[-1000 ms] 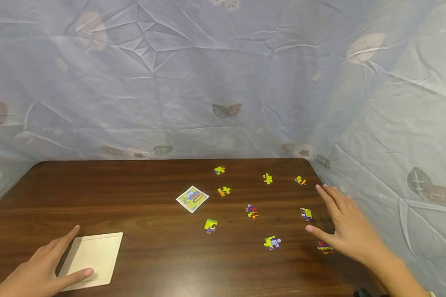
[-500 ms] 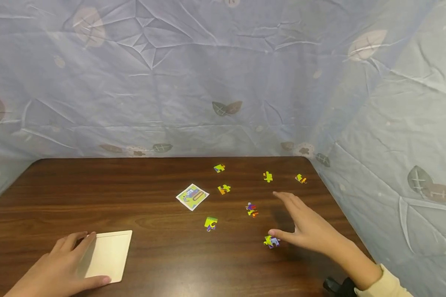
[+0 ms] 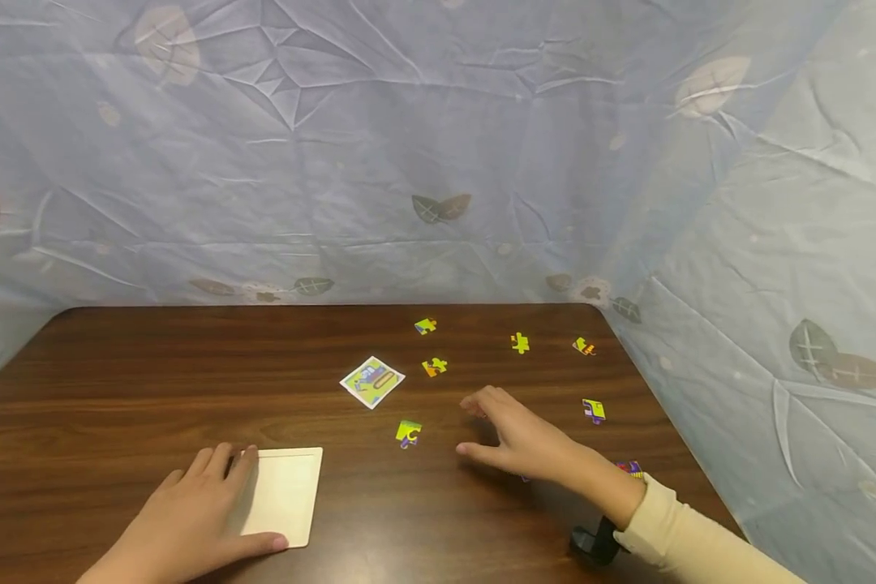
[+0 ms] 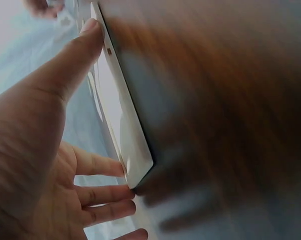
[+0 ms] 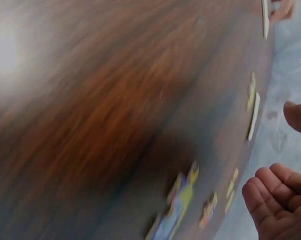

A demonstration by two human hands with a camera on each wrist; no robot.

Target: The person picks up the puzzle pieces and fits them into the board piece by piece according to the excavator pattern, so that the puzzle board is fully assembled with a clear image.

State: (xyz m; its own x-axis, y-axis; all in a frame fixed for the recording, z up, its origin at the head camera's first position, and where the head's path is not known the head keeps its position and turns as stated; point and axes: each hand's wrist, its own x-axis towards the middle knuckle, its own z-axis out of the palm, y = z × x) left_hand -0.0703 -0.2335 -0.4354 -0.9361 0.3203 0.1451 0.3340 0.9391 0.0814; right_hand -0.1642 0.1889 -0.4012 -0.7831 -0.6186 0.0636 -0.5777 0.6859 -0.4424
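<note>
My left hand (image 3: 190, 513) holds a thin, cream, square puzzle board (image 3: 286, 496) at the table's front left. Its thumb lies at the near edge and its fingers at the far edge, as the left wrist view shows the board (image 4: 121, 117) between them. My right hand (image 3: 529, 442) is over the middle right of the table, thumb apart from loosely bent fingers, with nothing in its grasp. Under its palm and wrist a puzzle piece is almost wholly hidden. A green puzzle piece (image 3: 409, 432) lies left of the right thumb. In the right wrist view a blurred purple-and-yellow puzzle piece (image 5: 178, 207) lies below the hand.
A white-bordered picture card (image 3: 372, 381) of a digger lies mid-table. More puzzle pieces are scattered behind and to the right, such as an orange-green puzzle piece (image 3: 434, 367) and a purple-edged puzzle piece (image 3: 594, 410). A leaf-printed curtain (image 3: 438, 162) hangs behind the table.
My left hand has slid the puzzle board to the right, its fingers coming closer around it. My right hand has swept left from the table's right edge, passing over the puzzle pieces.
</note>
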